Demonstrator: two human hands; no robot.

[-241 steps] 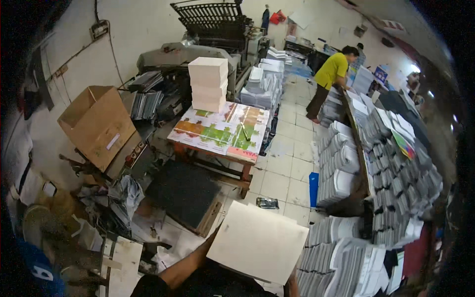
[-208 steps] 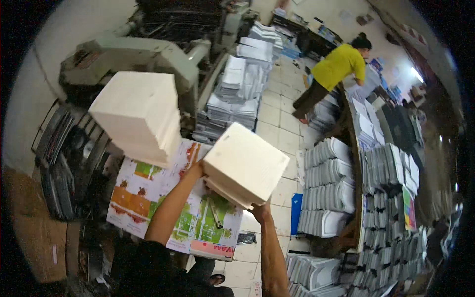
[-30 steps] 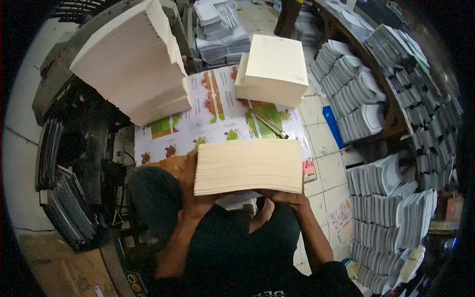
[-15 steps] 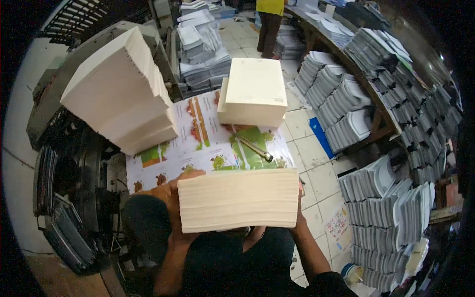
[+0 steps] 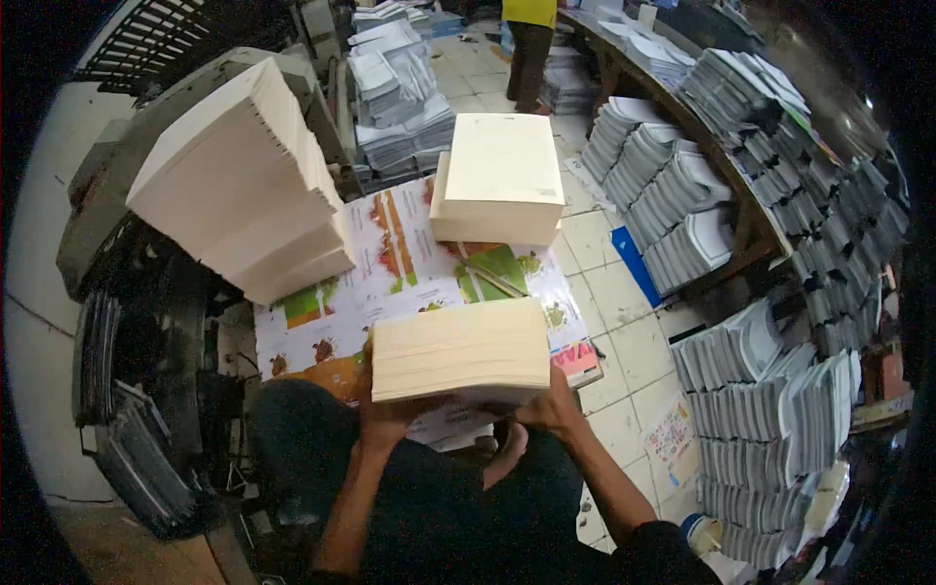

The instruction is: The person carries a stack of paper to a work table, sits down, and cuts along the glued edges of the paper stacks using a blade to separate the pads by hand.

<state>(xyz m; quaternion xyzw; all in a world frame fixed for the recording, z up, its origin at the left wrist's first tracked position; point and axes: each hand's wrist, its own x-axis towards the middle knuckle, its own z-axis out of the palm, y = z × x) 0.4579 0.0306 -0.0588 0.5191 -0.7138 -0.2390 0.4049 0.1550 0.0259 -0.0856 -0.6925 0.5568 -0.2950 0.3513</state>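
Note:
A thick block of cream paper sheets is held in front of me, its layered edge facing up toward the view. My left hand grips its left end and my right hand its lower right corner; some fingers are hidden beneath and behind the paper. Beyond it, a metal tool with a long handle lies on the printed sheet that covers the work surface. Farther back sits a neat pile of cream paper. To the left stands a taller cream paper stack.
Grey-white bundles of folded sheets are piled on the floor at right, with more bundles beside a long wooden table. A blue flat piece lies near them. At the far end stands a person in a yellow top.
The held paper block has moved away from me and tilted, showing less of its layered edge. Both hands moved with it, and the block now covers part of the metal tool.

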